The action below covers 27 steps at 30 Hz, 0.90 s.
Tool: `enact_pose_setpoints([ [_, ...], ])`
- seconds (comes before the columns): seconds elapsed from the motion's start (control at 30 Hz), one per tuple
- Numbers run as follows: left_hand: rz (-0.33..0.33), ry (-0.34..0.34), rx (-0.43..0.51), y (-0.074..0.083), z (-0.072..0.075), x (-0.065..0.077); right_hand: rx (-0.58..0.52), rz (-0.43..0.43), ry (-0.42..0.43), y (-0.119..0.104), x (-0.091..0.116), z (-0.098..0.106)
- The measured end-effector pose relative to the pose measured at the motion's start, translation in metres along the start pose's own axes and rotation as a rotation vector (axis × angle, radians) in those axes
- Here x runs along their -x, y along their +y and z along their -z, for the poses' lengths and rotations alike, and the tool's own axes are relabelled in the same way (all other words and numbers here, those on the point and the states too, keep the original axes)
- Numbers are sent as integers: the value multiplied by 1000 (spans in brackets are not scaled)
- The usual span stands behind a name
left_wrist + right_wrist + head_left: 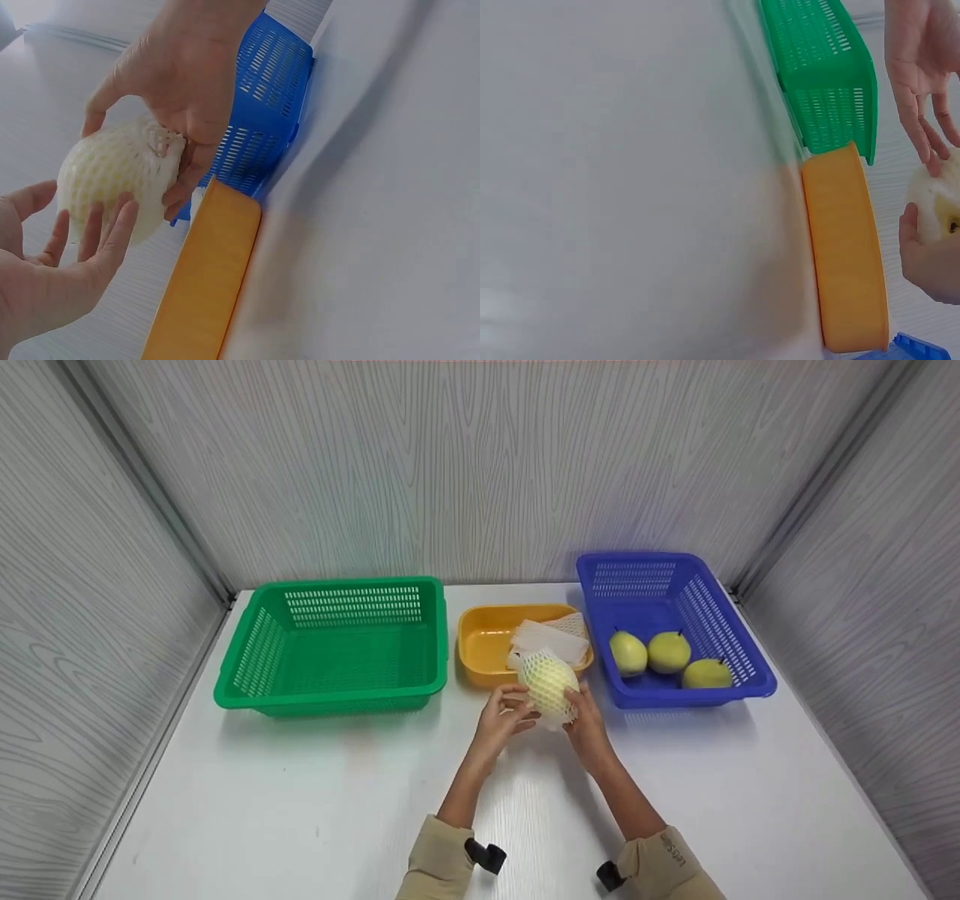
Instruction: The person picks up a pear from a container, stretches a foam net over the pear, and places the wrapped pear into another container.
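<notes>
1. The pear [551, 688], inside a white foam net [154, 141], is held above the desk [300, 795], slightly right of the frame's centre.
2. Of the two hands, the right hand [589, 727] grips it between thumb and fingers; the left hand [501, 725] has loosely spread fingers, which seem to touch the net.
3. I suppose the step in hand is handling the net around the pear; the next move calls for a steady hold and gentle fingers.
4. Close by, at centre right, the orange box [484, 641] contains white nets [551, 641]; its front rim could hinder low movements.
5. Farther right, the blue basket [671, 699] carries three bare pears [668, 652]; the green basket [349, 703] stands at left.
</notes>
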<state>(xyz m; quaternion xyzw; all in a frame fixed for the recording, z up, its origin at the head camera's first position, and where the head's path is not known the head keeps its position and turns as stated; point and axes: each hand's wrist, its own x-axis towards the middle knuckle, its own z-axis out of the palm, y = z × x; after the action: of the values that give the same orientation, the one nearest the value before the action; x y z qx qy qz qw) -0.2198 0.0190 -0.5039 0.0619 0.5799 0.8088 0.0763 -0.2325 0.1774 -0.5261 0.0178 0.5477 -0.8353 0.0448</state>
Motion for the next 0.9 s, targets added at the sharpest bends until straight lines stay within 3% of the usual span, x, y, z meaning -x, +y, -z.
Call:
enact_pose_setpoints([
  [0.13,-34,46,-75,11,-3,6,-266,-60,-100,1,0,2],
  [0.23,-49,91,-121,15,-3,6,-349,-90,-139,-2,1,2],
  [0.3,-58,73,-145,16,-2,5,-364,-115,-150,-4,3,1],
  [0.5,-51,-104,-156,16,-2,2,-367,-170,-175,-8,6,-3],
  [0.63,-66,-175,-137,16,-4,3,-354,-183,-212,-9,7,-5],
  [0.9,-73,-143,-113,11,-3,7,-330,-218,-253,-7,6,-6],
])
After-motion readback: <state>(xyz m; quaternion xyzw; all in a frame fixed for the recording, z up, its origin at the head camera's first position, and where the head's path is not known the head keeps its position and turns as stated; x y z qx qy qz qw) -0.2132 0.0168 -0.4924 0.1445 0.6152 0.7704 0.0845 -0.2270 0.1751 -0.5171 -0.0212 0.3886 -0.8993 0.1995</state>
